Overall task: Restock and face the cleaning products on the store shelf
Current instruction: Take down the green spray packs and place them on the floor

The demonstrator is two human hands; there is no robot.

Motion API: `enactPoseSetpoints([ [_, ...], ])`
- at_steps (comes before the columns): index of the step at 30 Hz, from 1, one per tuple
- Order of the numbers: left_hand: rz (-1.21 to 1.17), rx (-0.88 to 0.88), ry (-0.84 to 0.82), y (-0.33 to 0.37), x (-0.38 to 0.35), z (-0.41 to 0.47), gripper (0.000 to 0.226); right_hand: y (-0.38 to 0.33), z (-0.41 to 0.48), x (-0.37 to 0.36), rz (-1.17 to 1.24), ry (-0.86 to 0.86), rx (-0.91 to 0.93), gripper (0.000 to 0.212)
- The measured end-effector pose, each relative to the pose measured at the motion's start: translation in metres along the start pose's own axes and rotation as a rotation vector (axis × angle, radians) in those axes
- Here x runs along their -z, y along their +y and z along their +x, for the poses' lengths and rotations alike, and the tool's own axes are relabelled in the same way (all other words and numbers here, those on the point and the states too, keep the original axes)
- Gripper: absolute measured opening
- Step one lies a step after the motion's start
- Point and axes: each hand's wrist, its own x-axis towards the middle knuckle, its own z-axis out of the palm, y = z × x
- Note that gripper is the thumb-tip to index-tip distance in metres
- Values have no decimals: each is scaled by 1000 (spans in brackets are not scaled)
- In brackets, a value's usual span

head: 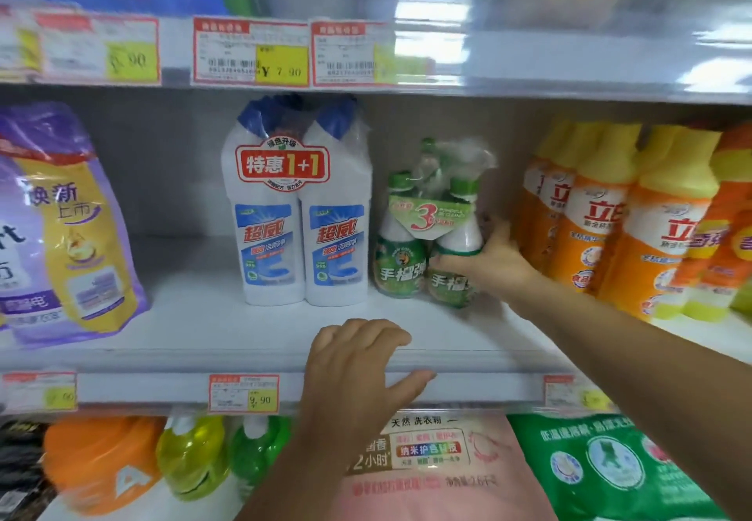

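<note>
Green bottle pack (pixel 427 235) gripped by right hand (pixel 494 262), centre frame.
Note: left hand (pixel 358 366) rests loose on shelf (pixel 142 386) edge; slide pack forward, label squared.

Head-worn camera faces the middle shelf (pixel 195 325) close up (wide-angle, edges bowed), looking slightly down onto it

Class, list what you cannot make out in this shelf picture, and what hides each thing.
Head view only:
- right label of the green bottle pack, partly covered by the right hand
- purple bag, cut off by the left edge
- lower right price tag, too blurred to read
</note>
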Motion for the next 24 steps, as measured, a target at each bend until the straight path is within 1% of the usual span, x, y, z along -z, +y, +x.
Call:
enactPoseSetpoints([
  [1,-8,18,-28,2,4,0,45,-6,-5,5,17,-44,16,118],
  [3,0,52,-78,8,12,1,53,-16,-20,12,4,-76,58,76],
  [4,-3,76,-100,11,17,2,59,-18,-28,14,-13,-55,87,62],
  [5,-25,109,-126,14,21,3,63,-17,-38,17,-19,-30,124,59],
  [7,-129,211,-133,18,29,6,71,-15,-62,28,-24,-2,234,65],
  [10,-412,395,-105,31,46,14,89,-19,-96,59,6,-49,352,65],
  [11,-519,440,-138,38,54,15,97,-25,-111,71,28,-82,374,63],
  [13,-743,504,-272,54,73,15,110,-32,-138,94,86,-158,407,60],
  [14,-864,532,-343,61,82,12,112,-34,-153,104,117,-202,406,60],
  [15,-982,552,-410,67,89,9,109,-32,-166,113,149,-240,395,60],
  [16,-1085,574,-480,74,95,2,99,-28,-178,121,173,-270,380,61],
  [18,-1204,635,-587,95,105,-17,84,-18,-204,133,177,-293,352,68],
  [20,-1264,710,-574,121,106,-42,78,-8,-226,142,124,-265,343,82],
  [22,-1290,761,-507,143,104,-66,73,-2,-247,153,81,-184,309,99],
  [23,-1281,774,-469,151,104,-75,72,-1,-255,160,95,-165,279,104],
  [24,-1259,775,-436,158,103,-83,73,-1,-263,168,134,-182,239,105],
])
